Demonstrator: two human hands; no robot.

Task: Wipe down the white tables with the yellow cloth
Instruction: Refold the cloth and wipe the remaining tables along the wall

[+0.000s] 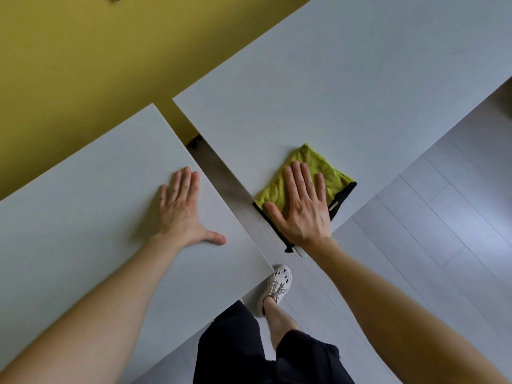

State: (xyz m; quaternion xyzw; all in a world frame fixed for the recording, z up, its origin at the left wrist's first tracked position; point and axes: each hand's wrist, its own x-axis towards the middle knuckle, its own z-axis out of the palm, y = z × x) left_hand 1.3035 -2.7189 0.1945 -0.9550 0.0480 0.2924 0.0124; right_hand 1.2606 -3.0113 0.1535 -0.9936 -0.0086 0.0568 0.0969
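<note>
Two white tables stand side by side with a narrow gap between them. The yellow cloth [327, 173], folded and edged in black, lies on the near corner of the right table [332, 92]. My right hand [300, 207] presses flat on the cloth, fingers spread, with the cloth's black edge hanging slightly past the table edge. My left hand [184, 212] rests flat on the left table [83, 206], fingers together and thumb out, holding nothing.
A yellow wall [97, 51] runs behind both tables. Pale plank floor [443, 231] lies to the right and below. My legs in dark shorts and a white shoe [275, 286] stand by the gap between the tables.
</note>
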